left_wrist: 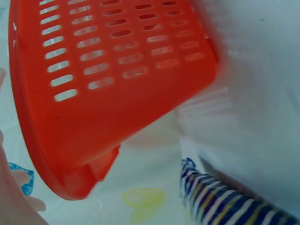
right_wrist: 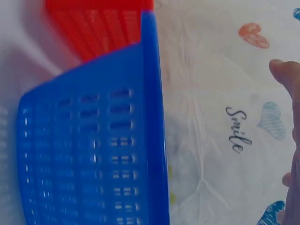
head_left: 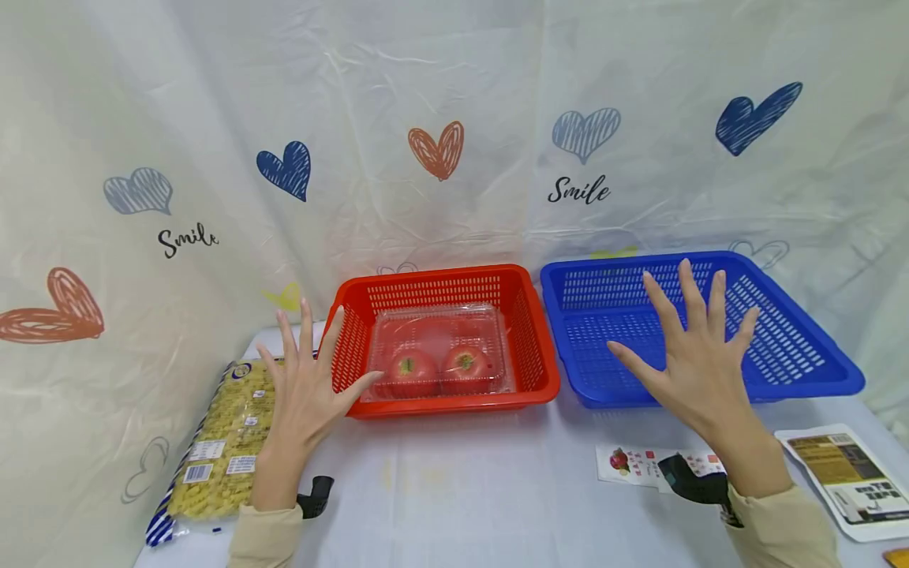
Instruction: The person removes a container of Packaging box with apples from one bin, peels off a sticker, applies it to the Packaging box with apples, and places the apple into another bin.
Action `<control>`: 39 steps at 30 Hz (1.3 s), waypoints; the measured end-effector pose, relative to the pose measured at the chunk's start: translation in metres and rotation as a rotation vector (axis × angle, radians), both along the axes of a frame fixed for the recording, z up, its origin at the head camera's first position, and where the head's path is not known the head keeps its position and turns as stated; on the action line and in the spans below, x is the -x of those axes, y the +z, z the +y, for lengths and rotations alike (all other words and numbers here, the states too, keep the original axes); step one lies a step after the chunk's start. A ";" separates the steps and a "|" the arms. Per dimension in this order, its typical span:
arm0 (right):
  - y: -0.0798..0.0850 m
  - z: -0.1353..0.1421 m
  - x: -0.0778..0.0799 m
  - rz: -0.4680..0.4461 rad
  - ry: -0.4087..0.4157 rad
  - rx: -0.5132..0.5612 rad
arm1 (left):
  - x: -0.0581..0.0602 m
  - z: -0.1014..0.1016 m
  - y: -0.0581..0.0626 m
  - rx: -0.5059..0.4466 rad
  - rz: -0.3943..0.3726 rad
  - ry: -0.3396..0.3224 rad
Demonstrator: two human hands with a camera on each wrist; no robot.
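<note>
My left hand is raised with its fingers spread, near the left side of a red basket and over part of a bag of yellow pasta. Inside the red basket lies a clear plastic clamshell box with two apples showing through it. On the other side my right hand, fingers also spread, hovers in front of a blue basket. Neither hand holds anything. In the left wrist view the red basket fills much of the picture; the blue basket does so in the right wrist view.
A white card with red print lies below the blue basket, partly behind my right wrist. At the right edge sits a white flat package with a brown label. A cloth with printed hearts hangs behind the table.
</note>
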State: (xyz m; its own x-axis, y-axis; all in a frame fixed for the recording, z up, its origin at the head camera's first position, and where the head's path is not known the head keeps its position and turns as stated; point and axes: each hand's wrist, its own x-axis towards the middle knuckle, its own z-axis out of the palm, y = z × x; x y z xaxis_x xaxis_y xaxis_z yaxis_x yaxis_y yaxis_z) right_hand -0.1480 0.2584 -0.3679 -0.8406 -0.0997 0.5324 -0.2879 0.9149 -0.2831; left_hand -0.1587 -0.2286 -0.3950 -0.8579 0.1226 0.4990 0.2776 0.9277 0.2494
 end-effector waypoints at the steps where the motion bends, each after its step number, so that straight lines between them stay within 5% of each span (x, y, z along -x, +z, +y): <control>1: 0.000 -0.003 0.000 0.004 0.012 0.004 | -0.001 -0.001 -0.001 -0.012 -0.003 -0.002; 15: 0.006 -0.074 -0.005 0.042 0.297 0.169 | -0.006 -0.010 -0.022 -0.401 -0.093 -0.044; 22: 0.012 -0.104 -0.002 -0.109 0.379 0.321 | -0.006 -0.015 -0.032 -0.497 -0.299 -0.035; 31: 0.021 -0.120 0.014 -0.332 0.451 0.559 | -0.003 -0.020 -0.033 -0.590 -0.401 -0.073; 39: 0.019 -0.130 0.036 -0.498 0.490 0.721 | -0.001 -0.023 -0.029 -0.778 -0.592 -0.042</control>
State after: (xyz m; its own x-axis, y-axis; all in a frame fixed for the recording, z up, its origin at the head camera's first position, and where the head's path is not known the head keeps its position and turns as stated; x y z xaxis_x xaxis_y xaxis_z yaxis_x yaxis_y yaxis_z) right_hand -0.1838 0.1282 -0.3485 -0.9368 -0.2867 0.2005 -0.2843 0.2900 -0.9138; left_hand -0.1578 -0.2519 -0.4245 -0.9982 -0.0225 -0.0563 -0.0605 0.4369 0.8975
